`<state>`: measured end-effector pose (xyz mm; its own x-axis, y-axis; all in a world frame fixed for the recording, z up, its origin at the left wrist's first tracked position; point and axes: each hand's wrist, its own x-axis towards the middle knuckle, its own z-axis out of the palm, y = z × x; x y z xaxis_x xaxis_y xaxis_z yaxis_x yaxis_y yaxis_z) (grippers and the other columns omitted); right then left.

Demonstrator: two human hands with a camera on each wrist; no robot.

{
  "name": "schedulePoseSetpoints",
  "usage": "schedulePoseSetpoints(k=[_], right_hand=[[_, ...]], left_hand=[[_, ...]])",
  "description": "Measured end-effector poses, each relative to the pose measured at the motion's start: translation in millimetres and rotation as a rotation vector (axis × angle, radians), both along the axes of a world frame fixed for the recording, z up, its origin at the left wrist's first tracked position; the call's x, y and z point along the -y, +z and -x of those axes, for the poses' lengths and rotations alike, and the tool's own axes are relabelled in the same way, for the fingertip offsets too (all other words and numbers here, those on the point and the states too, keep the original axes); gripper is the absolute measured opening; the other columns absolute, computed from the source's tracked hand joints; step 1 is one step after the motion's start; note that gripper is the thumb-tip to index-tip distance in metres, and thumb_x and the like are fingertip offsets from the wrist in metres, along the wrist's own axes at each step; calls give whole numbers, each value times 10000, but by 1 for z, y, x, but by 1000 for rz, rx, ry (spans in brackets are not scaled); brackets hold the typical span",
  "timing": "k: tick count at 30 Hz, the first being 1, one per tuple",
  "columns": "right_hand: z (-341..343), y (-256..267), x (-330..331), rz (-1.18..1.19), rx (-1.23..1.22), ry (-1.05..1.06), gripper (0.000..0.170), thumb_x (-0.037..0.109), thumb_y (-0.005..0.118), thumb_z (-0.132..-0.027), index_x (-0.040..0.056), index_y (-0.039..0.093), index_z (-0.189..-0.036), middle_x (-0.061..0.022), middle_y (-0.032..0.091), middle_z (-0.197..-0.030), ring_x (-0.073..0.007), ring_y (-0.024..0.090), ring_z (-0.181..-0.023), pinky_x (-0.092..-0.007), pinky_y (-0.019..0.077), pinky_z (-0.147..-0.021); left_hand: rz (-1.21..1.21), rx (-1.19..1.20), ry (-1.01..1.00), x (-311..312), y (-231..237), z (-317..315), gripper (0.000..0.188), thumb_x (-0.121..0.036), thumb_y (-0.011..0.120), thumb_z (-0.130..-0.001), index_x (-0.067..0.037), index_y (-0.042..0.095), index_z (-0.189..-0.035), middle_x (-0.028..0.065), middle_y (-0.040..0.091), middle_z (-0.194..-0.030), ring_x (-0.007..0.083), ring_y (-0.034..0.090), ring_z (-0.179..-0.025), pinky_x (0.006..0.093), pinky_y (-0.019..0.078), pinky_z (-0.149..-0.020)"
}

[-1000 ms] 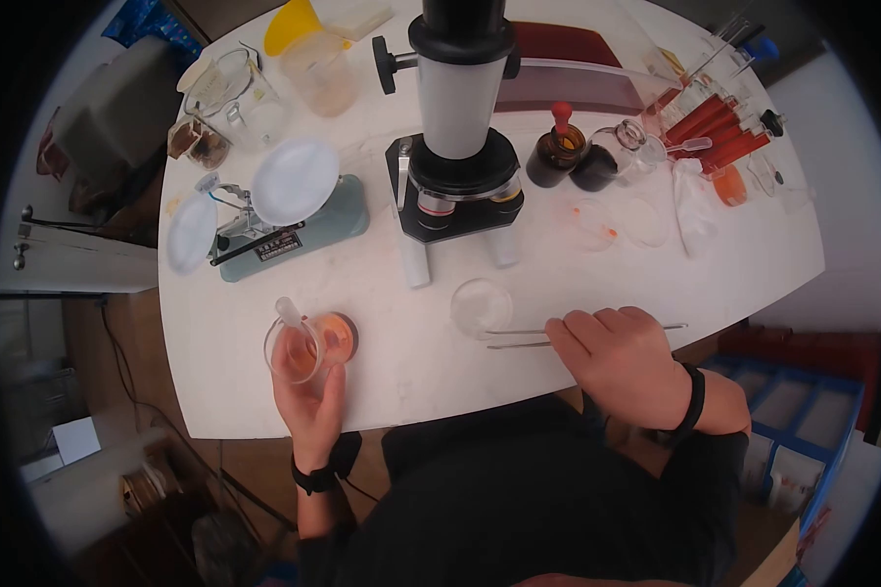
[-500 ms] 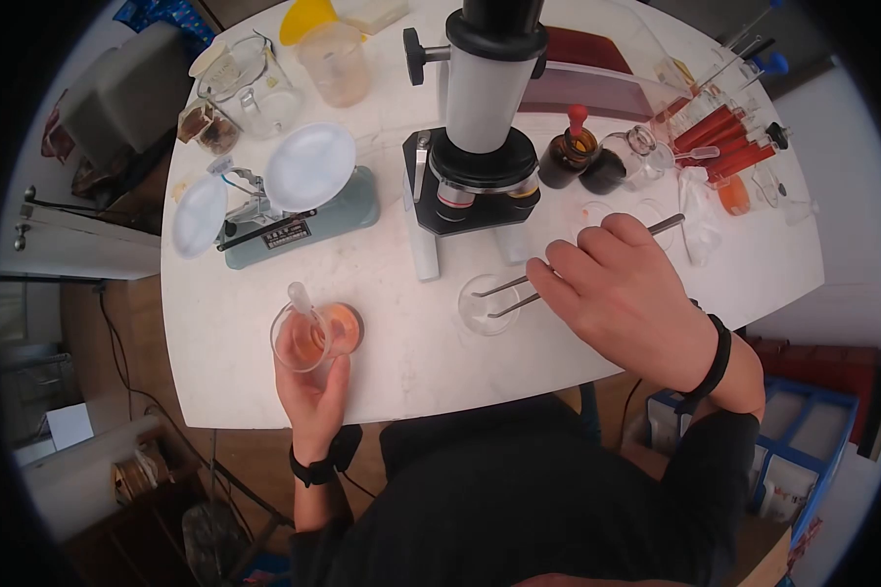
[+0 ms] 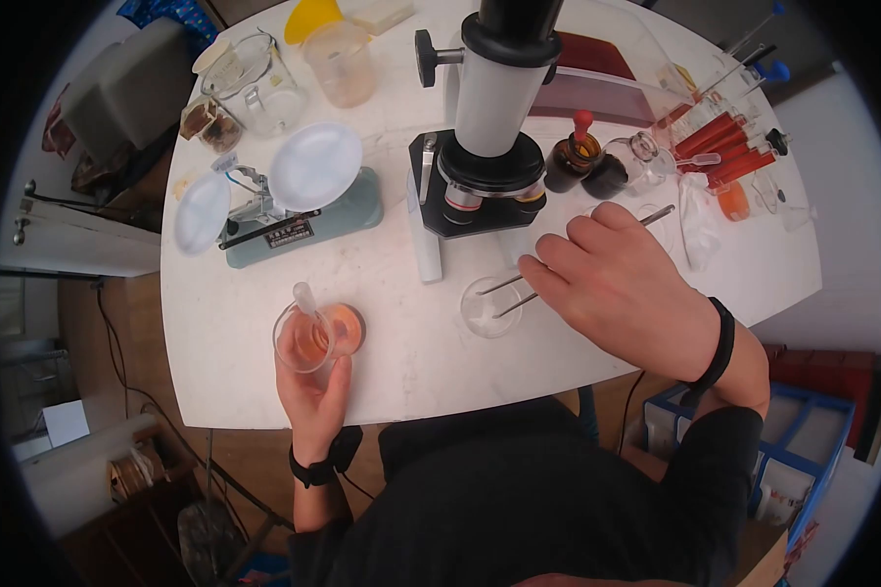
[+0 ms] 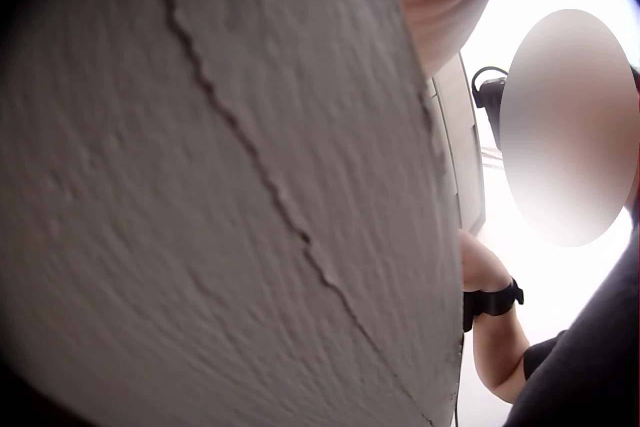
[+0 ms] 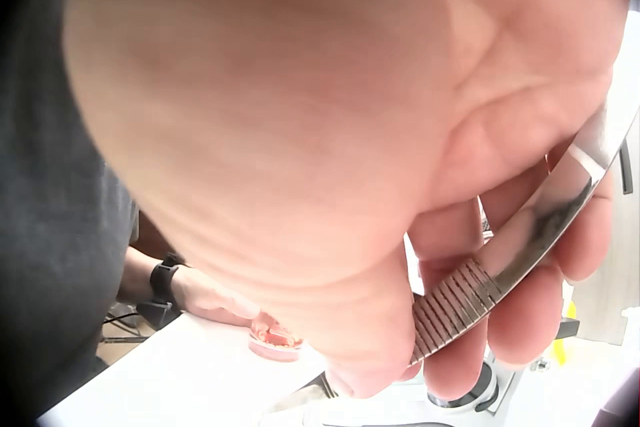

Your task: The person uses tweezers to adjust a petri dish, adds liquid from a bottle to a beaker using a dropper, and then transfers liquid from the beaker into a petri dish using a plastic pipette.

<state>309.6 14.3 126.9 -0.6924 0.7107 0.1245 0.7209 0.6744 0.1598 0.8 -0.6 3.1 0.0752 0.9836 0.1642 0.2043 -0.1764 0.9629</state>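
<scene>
My left hand (image 3: 313,396) grips a clear beaker (image 3: 294,364) with orange contents at the front left of the table; a whitish dropper-like stick (image 3: 304,296) stands up from its rim. The thumb lies along the near right side, and the fingers show through the wall. My right hand (image 3: 622,293) pinches metal tweezers (image 3: 659,214), whose two tips stand slightly apart over a small clear glass dish (image 3: 506,330). The right wrist view shows the ridged grip of the tweezers (image 5: 455,312) between thumb and fingers. The left wrist view shows mostly the cracked whitish table surface (image 4: 250,247).
A microscope (image 3: 489,117) stands just behind the dish. To the left is a balance (image 3: 352,220) with two white pans, with beakers (image 3: 264,103) behind it. Dark bottles (image 3: 570,161) and a rack of red tubes (image 3: 729,147) stand at the right.
My right hand has moved forward with the tweezers, whose tips went from the dish's near edge to over its middle. The left hand keeps holding the beaker; the head view has shifted slightly.
</scene>
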Motion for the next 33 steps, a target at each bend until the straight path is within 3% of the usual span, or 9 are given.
schedulePoseSetpoints(k=[11, 19, 33], right_hand=[[1, -6, 1, 34, 29, -7, 38, 77, 585, -615, 62, 560, -641, -16, 469, -633, -163, 484, -628, -298, 368, -612], [3, -10, 25, 35, -8, -158, 136, 95, 575, -614, 48, 576, -741, -20, 472, -649, -158, 503, -608, -294, 365, -501], [3, -13, 38, -14, 0, -212, 196, 117, 572, -612, 39, 588, -790, -20, 462, -677, -152, 479, -604, -285, 364, -507]], left_hand=[[8, -18, 0, 1, 1, 1, 585, 15, 618, -765, 31, 363, -1292, 139, 439, -1259, 216, 456, -1159, 328, 350, -982], [9, -18, -4, 1, 2, 0, 592, 10, 618, -768, 31, 355, -1298, 142, 434, -1262, 217, 457, -1156, 329, 353, -979], [23, -19, -8, 1, 3, 1, 598, 6, 614, -775, 34, 343, -1307, 140, 421, -1277, 213, 444, -1164, 330, 340, -985]])
